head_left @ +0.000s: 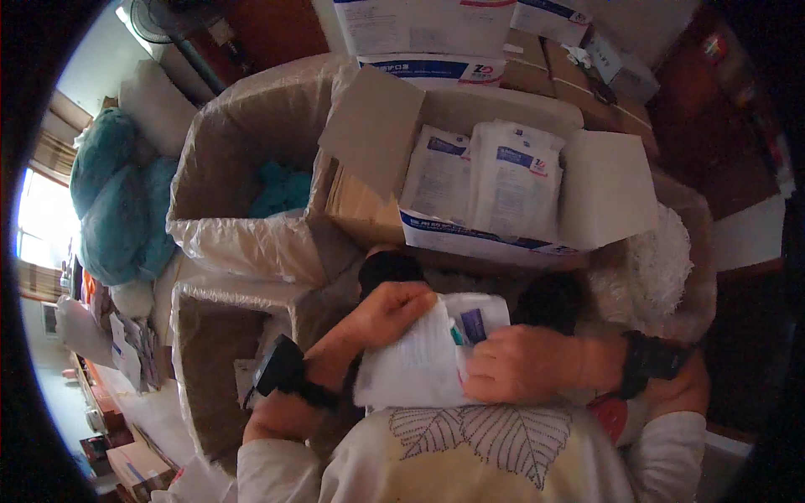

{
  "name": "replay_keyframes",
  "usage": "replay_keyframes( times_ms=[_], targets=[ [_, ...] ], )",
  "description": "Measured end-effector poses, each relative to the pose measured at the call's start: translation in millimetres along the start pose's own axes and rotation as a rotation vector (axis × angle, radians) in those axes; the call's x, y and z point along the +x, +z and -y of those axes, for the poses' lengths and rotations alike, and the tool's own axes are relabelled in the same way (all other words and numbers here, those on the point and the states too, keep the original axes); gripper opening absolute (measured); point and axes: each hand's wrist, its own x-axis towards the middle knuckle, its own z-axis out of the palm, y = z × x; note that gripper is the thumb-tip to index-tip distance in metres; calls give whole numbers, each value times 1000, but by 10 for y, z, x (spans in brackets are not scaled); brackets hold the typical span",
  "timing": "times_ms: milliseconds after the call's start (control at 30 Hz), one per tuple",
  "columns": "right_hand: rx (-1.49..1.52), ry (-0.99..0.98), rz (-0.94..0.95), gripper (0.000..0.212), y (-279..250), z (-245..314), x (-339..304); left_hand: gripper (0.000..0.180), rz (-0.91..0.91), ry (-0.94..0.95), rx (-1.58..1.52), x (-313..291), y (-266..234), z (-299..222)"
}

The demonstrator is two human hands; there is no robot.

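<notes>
Over my lap lie white printed packets point(408, 356), fanned a little apart. My left hand point(394, 312) is closed on the upper edge of the front packet, thumb and fingers pinched together. My right hand point(521, 362) is closed on the right side of the packets, its fingertips bent over their edge. Between the hands a blue printed patch and a small teal bit show; I cannot tell whether the teal belongs to a packet. Just beyond my hands stands an open white box point(495, 241) holding several similar white packets point(516, 180).
Plastic-lined cardboard cartons stand at the left; the far one point(226, 126) holds teal material point(281, 189), the near one point(180, 335) sits beside my left forearm. White netlike material point(650, 268) lies at the right. More white boxes point(423, 29) are stacked behind; teal bundles point(126, 197) rise far left.
</notes>
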Motion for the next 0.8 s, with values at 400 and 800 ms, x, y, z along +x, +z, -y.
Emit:
replay_keyframes(
  times_ms=[400,800],
  targets=[
    [-33,619,-64,18,-84,-342,13,15,17,264,439,8,-80,-270],
    [-11,592,203,16,-81,-374,147,18,89,269,495,-35,-37,-438]
  ],
)
